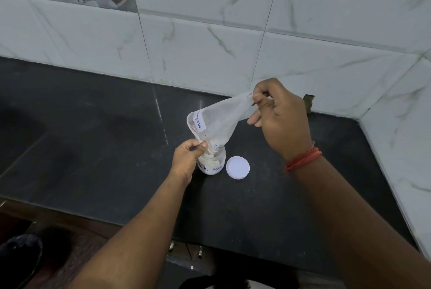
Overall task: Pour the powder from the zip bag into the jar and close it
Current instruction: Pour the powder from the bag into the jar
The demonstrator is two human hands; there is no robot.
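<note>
The right hand (277,120) pinches the bottom corner of the zip bag (219,120) and lifts it high, so the bag hangs slanted with its mouth down. The left hand (186,160) pinches the bag's open lip and holds it at the mouth of the jar (213,162), which stands on the dark counter (93,148) toward its back right corner. Powder already lies in the jar and the bag looks nearly empty and limp, so the pour seems almost done. The white lid (238,167) lies flat just beside the jar on its right, so closing is left to do. The left hand covers part of the jar and its label; whether powder is falling now, or clings inside the bag, I cannot tell
</note>
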